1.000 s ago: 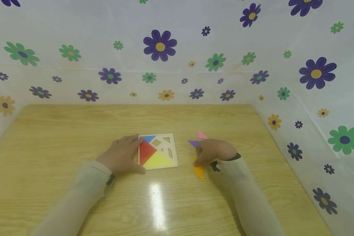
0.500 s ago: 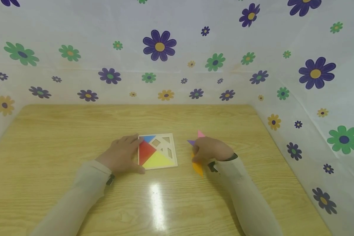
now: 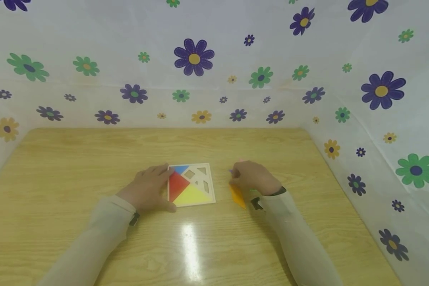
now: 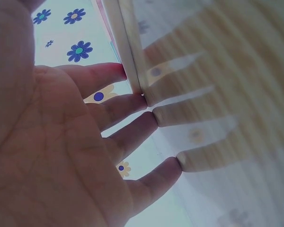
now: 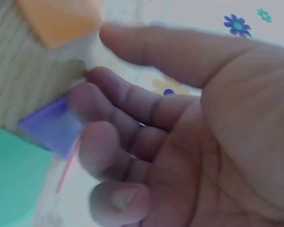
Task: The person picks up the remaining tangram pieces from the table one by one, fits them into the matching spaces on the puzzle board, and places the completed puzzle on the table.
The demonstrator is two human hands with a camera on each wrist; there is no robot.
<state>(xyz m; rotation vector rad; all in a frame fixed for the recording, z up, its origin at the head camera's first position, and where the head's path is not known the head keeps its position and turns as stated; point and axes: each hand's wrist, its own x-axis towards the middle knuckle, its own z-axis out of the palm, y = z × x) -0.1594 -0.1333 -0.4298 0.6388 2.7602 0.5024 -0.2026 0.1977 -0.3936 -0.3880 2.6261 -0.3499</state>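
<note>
Purple piece (image 5: 52,126) lies flat on the table (image 3: 75,159) right of the puzzle frame (image 3: 203,196), under the right hand's (image 3: 254,178) loosely curled fingertips, which touch it; the left hand (image 3: 148,188), fingers straight, steadies the frame's left edge.

Both arms wear long, loose sleeves of pale beige-grey cloth, ending at the wrists beside the puzzle board (image 3: 209,186). A dark strap circles each wrist. The left hand (image 3: 147,190) and right hand (image 3: 254,176) are bare, without gloves or rings.
</note>
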